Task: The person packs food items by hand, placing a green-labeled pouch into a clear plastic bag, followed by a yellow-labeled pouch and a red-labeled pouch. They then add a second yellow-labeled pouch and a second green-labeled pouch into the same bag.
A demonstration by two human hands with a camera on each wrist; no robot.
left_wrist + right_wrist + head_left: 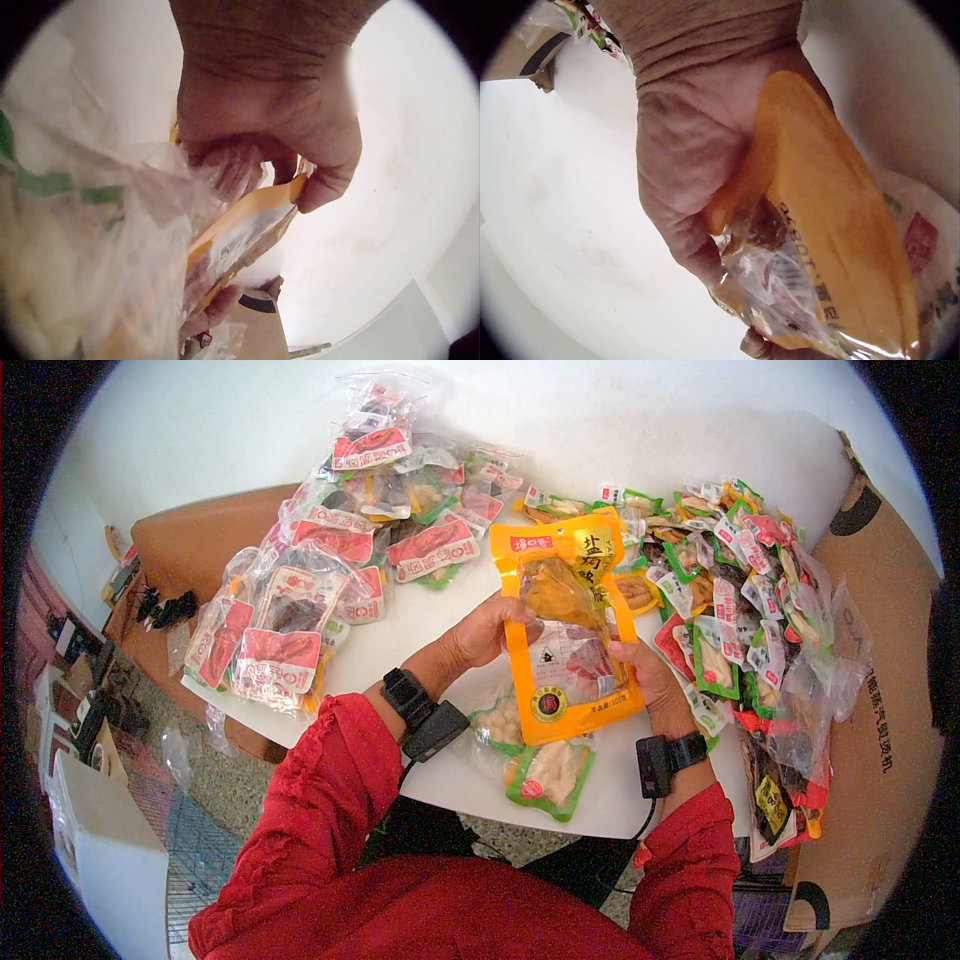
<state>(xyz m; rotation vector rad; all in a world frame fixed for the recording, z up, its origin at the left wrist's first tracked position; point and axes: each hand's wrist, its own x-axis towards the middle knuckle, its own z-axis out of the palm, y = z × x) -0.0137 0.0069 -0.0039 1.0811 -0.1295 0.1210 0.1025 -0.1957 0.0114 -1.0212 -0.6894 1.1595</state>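
Both hands hold a yellow food pouch point(575, 690) upright above the white table point(440, 770); a clear window shows brownish food inside. My left hand point(480, 632) pinches its left edge, thumb on the front. On the opposite edge, my right hand point(648, 672) grips the pouch with the thumb in front. In the left wrist view, clear plastic point(229, 169) bunches at the curled fingers of the left hand. Below the pouch are two green-edged packets point(552, 775) of pale food, the upper one partly hidden by it.
A heap of clear bags with red-and-white labels point(335, 535) stands at the left. Many small packets point(715, 650) pile up at the right, beside a large cardboard box point(880, 660). A brown panel point(200, 525) lies behind the left heap.
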